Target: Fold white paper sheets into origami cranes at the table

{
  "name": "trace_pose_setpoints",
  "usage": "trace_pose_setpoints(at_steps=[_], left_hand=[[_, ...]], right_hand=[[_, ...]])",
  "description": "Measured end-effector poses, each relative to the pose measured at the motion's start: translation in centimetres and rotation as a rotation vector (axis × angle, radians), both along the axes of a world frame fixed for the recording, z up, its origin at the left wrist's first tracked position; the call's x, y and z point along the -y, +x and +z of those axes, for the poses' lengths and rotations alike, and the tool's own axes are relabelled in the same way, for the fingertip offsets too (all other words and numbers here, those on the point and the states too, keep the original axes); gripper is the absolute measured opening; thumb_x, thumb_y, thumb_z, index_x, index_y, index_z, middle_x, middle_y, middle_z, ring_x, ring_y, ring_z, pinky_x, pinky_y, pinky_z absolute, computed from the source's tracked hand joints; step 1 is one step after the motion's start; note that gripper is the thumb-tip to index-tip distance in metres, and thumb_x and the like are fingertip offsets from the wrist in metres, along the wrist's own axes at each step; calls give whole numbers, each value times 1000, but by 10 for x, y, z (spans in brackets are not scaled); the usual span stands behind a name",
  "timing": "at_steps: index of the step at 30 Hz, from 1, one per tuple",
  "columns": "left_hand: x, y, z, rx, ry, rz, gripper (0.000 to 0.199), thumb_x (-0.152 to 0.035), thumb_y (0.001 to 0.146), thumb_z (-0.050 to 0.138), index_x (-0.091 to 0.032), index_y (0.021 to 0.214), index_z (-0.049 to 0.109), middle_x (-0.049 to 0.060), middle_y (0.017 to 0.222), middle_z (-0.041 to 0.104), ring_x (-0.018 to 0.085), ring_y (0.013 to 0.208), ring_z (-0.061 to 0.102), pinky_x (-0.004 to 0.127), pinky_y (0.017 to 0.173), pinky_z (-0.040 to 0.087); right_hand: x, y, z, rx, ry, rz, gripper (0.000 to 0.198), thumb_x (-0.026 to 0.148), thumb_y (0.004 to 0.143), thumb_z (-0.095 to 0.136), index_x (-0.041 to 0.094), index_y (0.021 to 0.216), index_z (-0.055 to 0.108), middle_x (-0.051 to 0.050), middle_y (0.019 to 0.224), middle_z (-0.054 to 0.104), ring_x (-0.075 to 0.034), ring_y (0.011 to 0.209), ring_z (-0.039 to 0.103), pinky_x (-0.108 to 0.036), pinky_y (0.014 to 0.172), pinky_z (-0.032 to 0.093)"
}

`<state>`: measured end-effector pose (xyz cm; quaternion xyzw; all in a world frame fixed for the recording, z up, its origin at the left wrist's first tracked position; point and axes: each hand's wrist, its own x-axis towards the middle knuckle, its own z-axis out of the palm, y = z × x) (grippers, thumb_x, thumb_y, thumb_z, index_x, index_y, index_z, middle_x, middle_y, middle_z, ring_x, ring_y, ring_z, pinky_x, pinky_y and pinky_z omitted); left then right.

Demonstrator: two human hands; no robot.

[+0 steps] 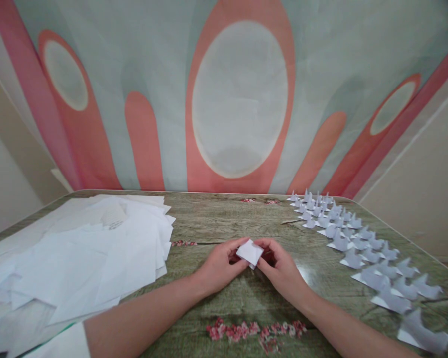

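- A small folded piece of white paper point(250, 251) is held between both hands just above the bench point(224, 219), near the middle of the view and slightly towards 6 o'clock
- The left hand point(218, 268) is placed at 9 o'clock of the paper, its grip closed on the paper's left edge with thumb and fingertips
- The right hand point(280, 268) is placed at 3 o'clock of the paper, its grip pinched on the paper's right edge; the fingertips of the two hands are nearly touching beneath the paper
- Both forearms are stretched in from the 6 o'clock edge, bare, and are laid low over the bench
- A loose stack of white sheets point(97, 248) is spread across the bench at 9 o'clock of the hands, well apart from them, with the sheets fanned and overlapping
- Rows of small folded paper figures point(358, 243) are lined up at 3 o'clock of the hands, running from 1 o'clock near the far edge down to 4 o'clock near the person
- The bench top is seen as a wood-grain pattern with a printed strip of red flowers point(256, 330) at 6 o'clock of the hands
- A curtain point(239, 99) with pink and pale oval shapes is hung behind the bench at 12 o'clock
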<state>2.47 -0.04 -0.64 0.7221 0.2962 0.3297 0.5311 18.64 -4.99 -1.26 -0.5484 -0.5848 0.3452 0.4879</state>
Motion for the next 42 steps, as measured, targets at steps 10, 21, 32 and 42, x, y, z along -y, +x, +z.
trace_pose_setpoints(at_steps=[10, 21, 32, 42], left_hand=[[5, -5, 6, -307, 464, 84, 45, -18, 79, 51, -21, 124, 49, 6, 117, 57, 20, 106, 52, 34, 94, 40], [0, -13, 14, -704, 852, 26, 43, -16, 78, 51, -17, 122, 48, 10, 121, 55, 23, 107, 53, 37, 91, 41], [2, -12, 20, -959, 1041, -54, 13, -17, 85, 44, -13, 87, 56, 10, 84, 63, 23, 73, 62, 33, 63, 49], [8, -8, 23, -969, 1052, -39, 10, -17, 84, 46, -14, 91, 52, 9, 87, 62, 24, 77, 62, 35, 65, 50]], right_hand=[[2, -1, 3, 148, 41, 61, 28, 14, 75, 51, 19, 102, 53, -1, 82, 61, -16, 73, 56, -28, 68, 43], [2, -3, -3, 204, 63, 108, 30, 16, 76, 50, 20, 105, 52, 1, 73, 59, -14, 64, 54, -27, 61, 42], [1, -5, -6, 313, 81, 73, 25, 15, 74, 52, 20, 98, 50, 1, 72, 57, -15, 65, 53, -27, 61, 40], [4, -8, -1, 417, 101, 55, 28, 13, 72, 53, 19, 99, 52, 0, 72, 57, -16, 66, 51, -28, 62, 38]])
